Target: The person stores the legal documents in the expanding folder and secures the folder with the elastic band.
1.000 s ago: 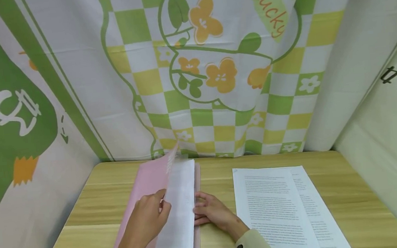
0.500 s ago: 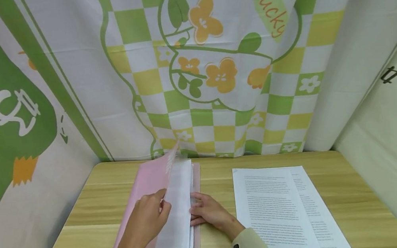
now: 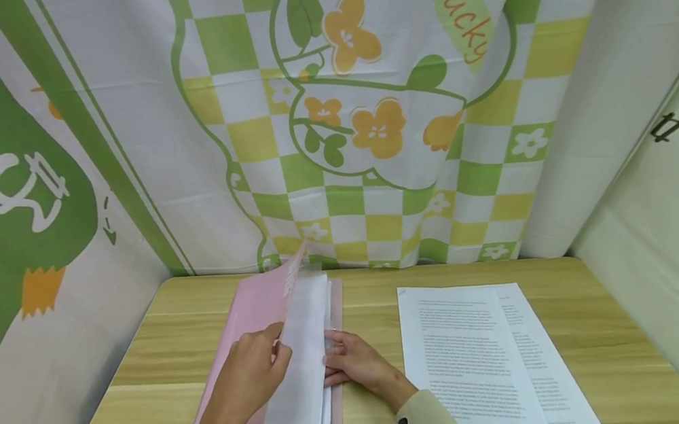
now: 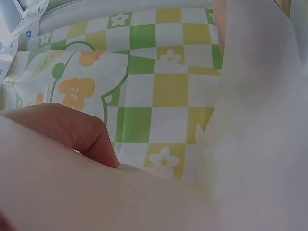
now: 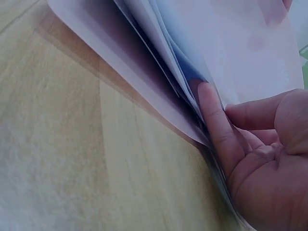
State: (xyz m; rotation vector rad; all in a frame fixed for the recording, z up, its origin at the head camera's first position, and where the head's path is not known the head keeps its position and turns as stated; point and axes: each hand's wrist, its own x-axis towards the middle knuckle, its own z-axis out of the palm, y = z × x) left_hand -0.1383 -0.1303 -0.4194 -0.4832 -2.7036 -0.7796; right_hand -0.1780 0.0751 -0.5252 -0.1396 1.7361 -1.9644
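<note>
A pink folder (image 3: 256,305) lies half open on the left of the table, its front cover raised at a slant. My left hand (image 3: 247,371) pinches the free edge of that cover. Inside are white pages in clear sleeves (image 3: 298,386). At their right edge, my right hand (image 3: 360,367) pinches some of the leaves between thumb and fingers. The right wrist view shows the fingers (image 5: 219,125) tucked in among the fanned leaves (image 5: 166,53), above the pink back cover (image 5: 110,62). In the left wrist view, the left hand's fingertips are hidden behind the cover.
Two overlapping printed sheets (image 3: 470,356) lie on the wooden table (image 3: 366,298), right of the folder. A patterned curtain (image 3: 378,229) hangs along the back edge. Printed cloth walls close in both sides.
My right hand has shifted slightly left, taking the edge of the upper leaves with it, so the leaves beneath show at the right. The left hand and raised cover stay almost still.
</note>
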